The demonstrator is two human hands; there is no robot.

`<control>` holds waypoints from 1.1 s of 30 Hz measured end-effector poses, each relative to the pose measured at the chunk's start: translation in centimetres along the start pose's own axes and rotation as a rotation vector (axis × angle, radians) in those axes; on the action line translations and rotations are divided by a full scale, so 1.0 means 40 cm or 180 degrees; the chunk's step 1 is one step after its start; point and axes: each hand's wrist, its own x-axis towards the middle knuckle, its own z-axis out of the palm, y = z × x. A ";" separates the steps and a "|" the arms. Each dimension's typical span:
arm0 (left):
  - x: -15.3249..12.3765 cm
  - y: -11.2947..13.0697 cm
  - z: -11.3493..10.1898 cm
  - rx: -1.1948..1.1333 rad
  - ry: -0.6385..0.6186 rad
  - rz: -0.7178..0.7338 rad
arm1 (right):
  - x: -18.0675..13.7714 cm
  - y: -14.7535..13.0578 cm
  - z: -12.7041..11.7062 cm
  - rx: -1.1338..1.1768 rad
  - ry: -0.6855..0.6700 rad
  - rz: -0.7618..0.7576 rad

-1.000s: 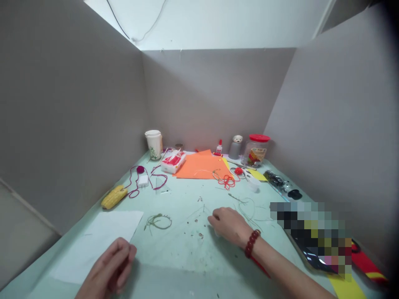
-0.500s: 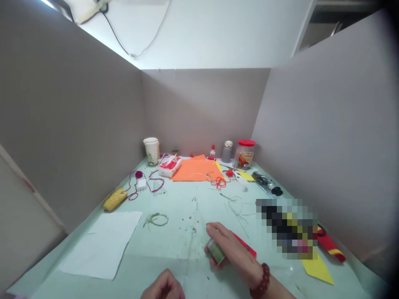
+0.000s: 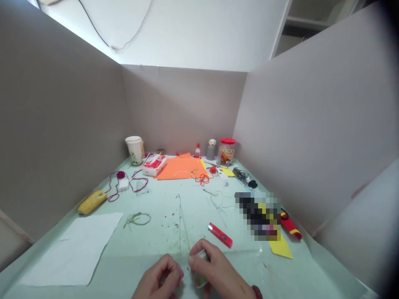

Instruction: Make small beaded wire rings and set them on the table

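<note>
My right hand point(image 3: 212, 265) is curled around a spool of green thread point(image 3: 201, 279), partly hidden by the fingers. Close on its left, my left hand point(image 3: 160, 276) has its fingers bent in and pressed together; whatever they pinch is hidden. Two thin thread-like lines point(image 3: 183, 224) run over the cloth toward the hands; where they end is unclear. A red lighter point(image 3: 220, 235) lies just beyond my right hand. Farther left is a coil of green string point(image 3: 139, 219).
White paper point(image 3: 75, 249) and a yellow corn cob point(image 3: 92, 202) lie left. Orange sheets point(image 3: 179, 168), a tissue pack point(image 3: 154, 165), a white cup point(image 3: 134, 150) and a red-lidded jar point(image 3: 226, 151) stand at the back. Yellow paper point(image 3: 280, 247) lies right. Grey panels point(image 3: 187, 104) enclose the table.
My right hand has moved closer to me and toward my left hand with the spool, uncovering the lighter. My left hand is further into view. The camera has turned right.
</note>
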 end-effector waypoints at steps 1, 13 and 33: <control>0.008 0.005 0.005 -0.0025 0.0009 0.0013 | -0.006 0.001 -0.001 0.0064 -0.0066 0.0095; 0.003 -0.022 0.012 0.0349 0.0686 0.0238 | -0.052 0.042 0.013 0.0335 -0.0130 0.0166; -0.050 0.014 0.018 -0.1135 -0.0078 -0.0597 | -0.144 -0.005 0.087 0.1809 -0.0087 0.0310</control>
